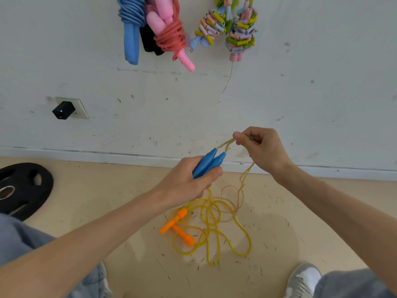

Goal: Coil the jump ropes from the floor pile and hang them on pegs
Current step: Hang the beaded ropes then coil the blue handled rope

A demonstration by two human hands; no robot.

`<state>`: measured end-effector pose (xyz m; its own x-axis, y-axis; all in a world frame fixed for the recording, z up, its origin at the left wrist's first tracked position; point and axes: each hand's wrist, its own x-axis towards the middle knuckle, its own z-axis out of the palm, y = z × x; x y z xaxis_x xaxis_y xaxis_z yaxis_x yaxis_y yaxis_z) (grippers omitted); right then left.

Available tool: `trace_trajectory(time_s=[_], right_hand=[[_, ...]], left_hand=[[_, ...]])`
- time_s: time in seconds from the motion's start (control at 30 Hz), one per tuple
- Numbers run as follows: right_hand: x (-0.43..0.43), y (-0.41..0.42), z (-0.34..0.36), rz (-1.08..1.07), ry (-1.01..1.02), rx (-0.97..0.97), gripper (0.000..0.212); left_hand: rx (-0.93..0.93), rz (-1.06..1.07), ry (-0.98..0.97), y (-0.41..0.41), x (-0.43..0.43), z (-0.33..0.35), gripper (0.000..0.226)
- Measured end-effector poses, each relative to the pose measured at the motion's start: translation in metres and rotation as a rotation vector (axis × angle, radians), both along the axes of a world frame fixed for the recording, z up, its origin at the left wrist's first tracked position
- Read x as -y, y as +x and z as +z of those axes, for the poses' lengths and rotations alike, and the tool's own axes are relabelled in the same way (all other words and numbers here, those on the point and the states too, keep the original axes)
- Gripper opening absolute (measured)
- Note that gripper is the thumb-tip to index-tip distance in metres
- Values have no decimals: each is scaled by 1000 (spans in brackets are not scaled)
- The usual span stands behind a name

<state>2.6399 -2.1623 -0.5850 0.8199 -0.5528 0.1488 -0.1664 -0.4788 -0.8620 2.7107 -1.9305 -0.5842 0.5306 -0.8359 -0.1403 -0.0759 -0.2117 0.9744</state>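
"Gripping both tapered blue plastic handles (pixel 207 165) side by side in the left hand (pixel 184 183), fingers wrapped round them. Why?"

"To anchor the ends so the coil starts even, I'd say. The right hand (pixel 263 149), at one o'clock from the handles, pinches their thin tan cord (pixel 226 143) between thumb and curled fingers."

"And the rest?"

"The slack drops toward six o'clock onto the floor, beside the loose yellow plastic rope with orange handles (pixel 171 225), not yet picked up."
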Motion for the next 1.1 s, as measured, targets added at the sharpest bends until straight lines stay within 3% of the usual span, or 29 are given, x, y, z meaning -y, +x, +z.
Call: trace_trajectory(time_s=[0.1, 0.23, 0.4, 0.5, 0.57, 0.67, 0.77, 0.83, 0.93, 1.1], right_hand=[[3, 0, 1, -40, -4, 46, 35], [6, 0, 0, -52, -35, 88, 35], [8, 1, -4, -43, 13, 73, 34], [-5, 0, -14, 80, -141, 23, 22], [-20, -3, -27, 218, -220, -53, 35], [-44, -11, -36, 435, -231, -195, 43], [-59, -20, -31, 555, -603, -351, 35], [-67, -25, -22, 625, -755, -376, 30], [-74, -27, -3, 693, -785, -365, 24], [-68, -22, 17, 743, -645, -393, 20]], left_hand=[[-159, -38, 12, 0, -2, 1, 21], [-288, -75, -9, 2, -4, -3, 25], [-269, -121, -45, 11, -5, 3, 27], [-275, -85, -132, 20, -2, 11, 27], [-239, 5, -136, 31, 1, 13, 26], [-30, 70, 32, 49, 2, 10, 22], [601, -105, 402, 55, -1, 1, 23], [813, -261, 556, 49, -4, -5, 39], [941, -422, 643, 37, -4, -15, 52], [882, -409, 471, 27, -3, -18, 43]])
